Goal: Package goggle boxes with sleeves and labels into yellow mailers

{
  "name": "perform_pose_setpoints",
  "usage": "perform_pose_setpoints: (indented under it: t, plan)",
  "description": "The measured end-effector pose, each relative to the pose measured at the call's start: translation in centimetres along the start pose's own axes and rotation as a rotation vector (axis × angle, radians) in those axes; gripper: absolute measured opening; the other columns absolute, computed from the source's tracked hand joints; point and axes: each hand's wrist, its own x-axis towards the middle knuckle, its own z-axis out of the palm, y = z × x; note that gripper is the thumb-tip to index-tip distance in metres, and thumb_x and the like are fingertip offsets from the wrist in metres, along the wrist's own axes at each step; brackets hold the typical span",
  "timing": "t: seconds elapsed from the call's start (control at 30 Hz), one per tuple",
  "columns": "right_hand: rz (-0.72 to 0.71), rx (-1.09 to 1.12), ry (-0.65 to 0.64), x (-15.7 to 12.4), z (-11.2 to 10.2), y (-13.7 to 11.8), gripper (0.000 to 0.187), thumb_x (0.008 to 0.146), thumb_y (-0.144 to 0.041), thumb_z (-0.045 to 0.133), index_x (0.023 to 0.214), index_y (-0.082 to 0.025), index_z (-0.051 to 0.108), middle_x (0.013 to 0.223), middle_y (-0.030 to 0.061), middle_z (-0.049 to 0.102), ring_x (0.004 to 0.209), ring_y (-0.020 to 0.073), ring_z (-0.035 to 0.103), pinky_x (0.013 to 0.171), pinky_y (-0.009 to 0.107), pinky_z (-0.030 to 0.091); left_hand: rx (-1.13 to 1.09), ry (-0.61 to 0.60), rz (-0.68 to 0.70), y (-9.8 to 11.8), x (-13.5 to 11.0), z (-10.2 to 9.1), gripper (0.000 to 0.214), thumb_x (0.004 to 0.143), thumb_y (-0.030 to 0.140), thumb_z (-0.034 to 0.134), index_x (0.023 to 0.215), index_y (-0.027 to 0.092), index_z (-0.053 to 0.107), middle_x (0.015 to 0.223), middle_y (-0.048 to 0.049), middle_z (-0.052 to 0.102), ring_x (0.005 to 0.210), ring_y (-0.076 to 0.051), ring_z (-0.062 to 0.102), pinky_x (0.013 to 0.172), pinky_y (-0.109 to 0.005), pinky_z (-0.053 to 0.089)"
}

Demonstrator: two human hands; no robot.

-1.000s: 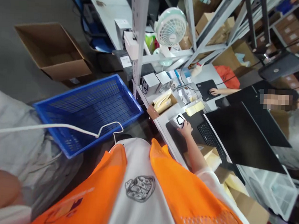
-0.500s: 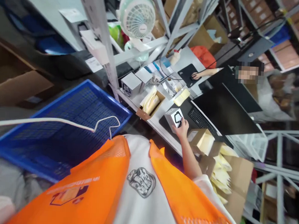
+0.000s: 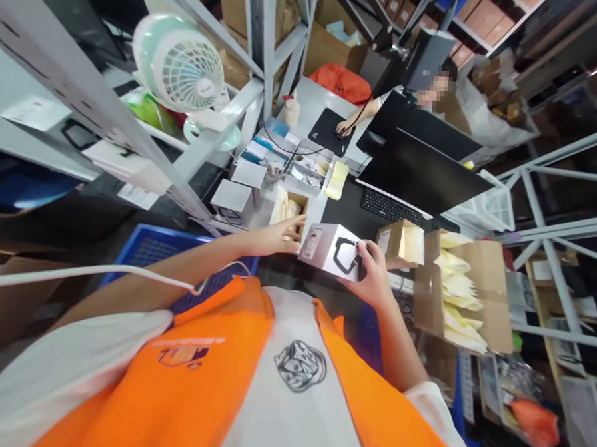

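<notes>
Closest in, our orange vest (image 3: 196, 358) fills the lower view, with the blue crate (image 3: 142, 239) beside us on the left; our forearm crosses it, so we cannot tell what it holds. Just beyond, at the near edge of the desk (image 3: 322, 201), is the box (image 3: 327, 246). Our right hand (image 3: 373, 275) pinches it at one end, fingers on the printed face and thumb by the lower edge. Our left hand (image 3: 280, 236) has its fingers spread beside the opposite end; we cannot tell whether they touch. Nor can we tell whether the box is clear of the desk or partly resting on it

So far, we judge, the hold is made on the right side only; a firm grip by both hands is not yet there. The faces we see look sealed, so opening appears undone, and letting go is left too

Behind our left hand is a small carton (image 3: 302, 204) with padded envelopes, and off to the right a big carton (image 3: 497, 294) of yellow envelopes (image 3: 458, 278); we have none of these in hand. Farther on, two white boxes (image 3: 232, 197) stand on the desk, apart from our fingers, near the yellow notes (image 3: 337, 180). Past the keyboard (image 3: 387, 205) and monitor (image 3: 426, 170), a co-worker's hand (image 3: 344, 128) rests on a mouse
</notes>
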Motion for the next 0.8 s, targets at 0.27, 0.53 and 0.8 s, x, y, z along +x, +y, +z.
perform_pose_setpoints:
  t: [0.27,0.53,0.8]
  plan:
    - [-0.067,-0.151,-0.278,3.3,1.4,-7.1,0.083,0.079,-0.049,0.078,0.152,-0.025,0.048,0.148,0.0202,0.046,0.138,0.0428,0.043,0.118,0.078,0.016,-0.260,0.118,-0.301,-4.1,-1.0,2.0,0.099,0.056,0.035,0.093,0.145,0.023,0.051,0.131,-0.0137,0.066,0.114,-0.035,0.067,0.094,-0.050,0.056]
    - [0.580,0.770,-0.200,4.8,7.2,-3.5,0.069,0.087,-0.076,0.053,0.125,-0.020,0.058,0.122,0.0146,0.066,0.119,0.0301,0.062,0.110,0.057,0.047,-0.214,0.374,-0.104,-6.0,-7.2,-3.5,0.099,0.055,0.040,0.093,0.143,0.023,0.051,0.130,-0.0096,0.067,0.128,-0.034,0.059,0.111,-0.049,0.047]
    - [0.705,1.570,-0.229,4.6,14.0,-7.9,0.061,0.070,-0.065,0.077,0.108,-0.018,0.067,0.104,0.0111,0.076,0.097,0.0312,0.072,0.094,0.051,0.059,-0.319,0.466,-0.057,-6.0,-14.9,-7.3,0.101,0.070,0.070,0.079,0.153,0.024,0.046,0.130,-0.0158,0.068,0.117,-0.036,0.065,0.091,-0.043,0.056]
